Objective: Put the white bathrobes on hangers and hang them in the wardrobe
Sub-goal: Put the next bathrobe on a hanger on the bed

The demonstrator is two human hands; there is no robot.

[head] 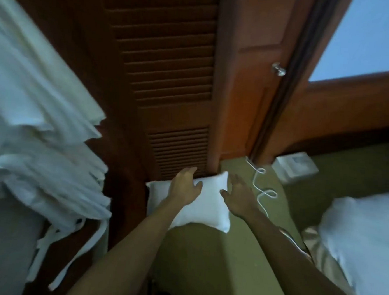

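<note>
A: What is nearest?

B: Two bare arms reach down. The left hand and right hand hover with fingers spread, gripping nothing, over a folded white bathrobe on the floor beside the louvred wardrobe door.

A: Advice?

B: Probably lift by the collar so it unfolds evenly.

A: Beyond?

B: Another white bathrobe already hangs at left, belt dangling.

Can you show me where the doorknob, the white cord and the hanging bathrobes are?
doorknob [279, 69], head view, on its shiny round front.
white cord [261, 192], head view, on its looped middle.
hanging bathrobes [31, 119], head view, on the folded white cloth.
</note>
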